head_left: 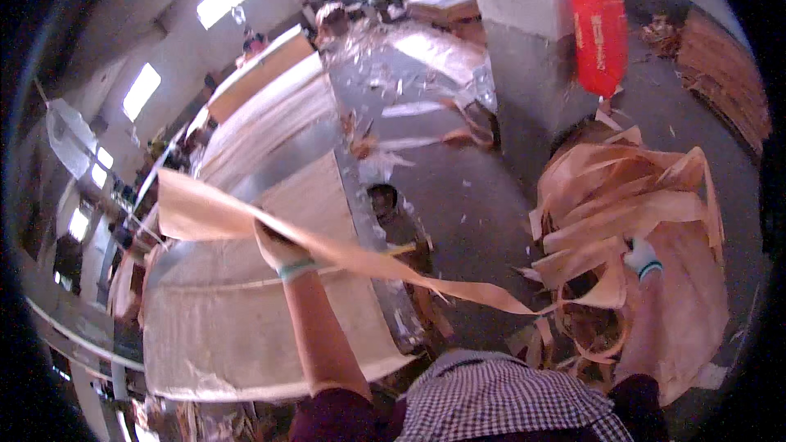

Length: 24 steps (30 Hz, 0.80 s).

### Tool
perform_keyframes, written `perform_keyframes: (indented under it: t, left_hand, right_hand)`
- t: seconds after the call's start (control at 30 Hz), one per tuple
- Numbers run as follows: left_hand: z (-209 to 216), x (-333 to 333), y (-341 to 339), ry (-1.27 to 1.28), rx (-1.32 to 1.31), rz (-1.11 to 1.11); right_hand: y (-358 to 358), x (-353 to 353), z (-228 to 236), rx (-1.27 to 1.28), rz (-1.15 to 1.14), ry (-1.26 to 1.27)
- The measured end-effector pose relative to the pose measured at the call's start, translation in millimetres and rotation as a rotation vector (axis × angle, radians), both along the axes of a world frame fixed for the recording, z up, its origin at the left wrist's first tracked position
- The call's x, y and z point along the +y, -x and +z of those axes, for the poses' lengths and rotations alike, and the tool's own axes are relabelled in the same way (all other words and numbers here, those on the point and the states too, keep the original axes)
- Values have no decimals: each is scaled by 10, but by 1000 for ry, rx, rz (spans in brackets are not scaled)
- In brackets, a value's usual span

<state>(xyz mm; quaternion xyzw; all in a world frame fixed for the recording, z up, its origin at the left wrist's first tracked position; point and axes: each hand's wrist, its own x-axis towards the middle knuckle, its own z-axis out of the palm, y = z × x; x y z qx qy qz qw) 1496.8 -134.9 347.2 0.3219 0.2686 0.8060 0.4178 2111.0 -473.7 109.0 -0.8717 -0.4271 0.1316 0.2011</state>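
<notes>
A long, pale tan strip of wood veneer (pixel 360 257) stretches from the left over the gap to the loose pile on the right, sagging and twisting along the way. My left hand (pixel 278 250), in a white glove with a green cuff, grips it near its wide left end, over the stacked veneer sheets (pixel 270 327); the strip partly hides the fingers. My right hand (pixel 643 257), gloved with a teal cuff, is closed on veneer at the front of the heap of crumpled veneer strips (pixel 630 188). Which strip end it holds is partly hidden.
More veneer stacks (pixel 266 115) line up beyond the left one. A concrete pillar (pixel 528 65) stands ahead, with a red bag (pixel 598 33) hanging beside it. Scraps litter the grey floor (pixel 475 221). Brown stacked sheets (pixel 725 74) lie at the far right.
</notes>
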Motion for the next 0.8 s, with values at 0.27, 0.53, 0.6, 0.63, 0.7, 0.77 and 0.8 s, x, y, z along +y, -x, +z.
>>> perform_keyframes:
  t: [0.27, 0.53, 0.6, 0.63, 0.7, 0.77, 0.8]
  left_hand:
    - [269, 644, 18, 45, 27, 43]
    - [-207, 1054, -239, 97, -219, -87]
    - [-513, 1161, -92, 85, -242, -96]
    - [-649, 1194, -29, 94, -250, -71]
    - [-952, 1266, 42, 149, -271, -43]
    - [-1234, 1174, 173, 228, -286, 5]
    - [-1395, 1137, 296, 281, -283, 81]
  right_hand:
    - [772, 1338, 1616, 782, 171, -553]
    - [2478, 2424, 1081, 1388, 668, 341]
    - [2952, 2796, 721, 1811, 651, 360]
    - [3114, 2990, 502, 2123, 544, 371]
    - [3307, 3384, 301, 2222, 255, 347]
    - [3547, 3780, 122, 2292, 62, 337]
    - [3667, 3967, 36, 2310, 10, 334]
